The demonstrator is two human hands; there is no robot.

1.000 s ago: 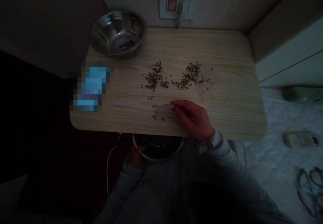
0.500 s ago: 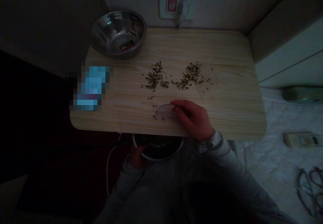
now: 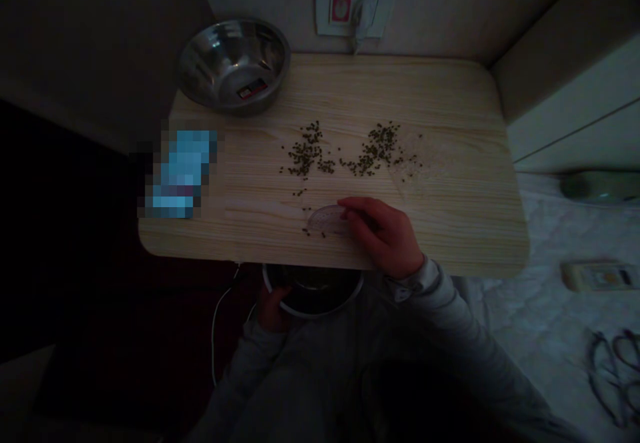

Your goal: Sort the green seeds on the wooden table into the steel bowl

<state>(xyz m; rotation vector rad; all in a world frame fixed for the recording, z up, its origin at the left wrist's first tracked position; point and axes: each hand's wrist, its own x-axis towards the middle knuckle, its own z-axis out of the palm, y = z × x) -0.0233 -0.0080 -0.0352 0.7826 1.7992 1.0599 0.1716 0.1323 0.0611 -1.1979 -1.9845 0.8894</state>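
Observation:
My right hand [image 3: 383,236] pinches a clear protractor [image 3: 325,218] by its right part, flat on the wooden tabletop [image 3: 260,230] near the front edge. A few small dark beans [image 3: 306,232] lie along the protractor's left side. Farther back are two loose clusters of beans, a left cluster [image 3: 305,156] and a right cluster [image 3: 380,146]. Pale small grains [image 3: 425,153] spread beside the right cluster. Below the table edge, my left hand [image 3: 274,308] grips the rim of a dark bowl [image 3: 320,296] with a pale rim. The tabletop hides the bowl's far side.
A steel bowl [image 3: 233,66] stands at the table's back left, with a blurred-out bright screen [image 3: 183,173] in front of it. A plug sits in the wall socket [image 3: 357,10]. To the right, a green bottle [image 3: 600,185] and a remote control [image 3: 600,276] lie on a white quilted surface.

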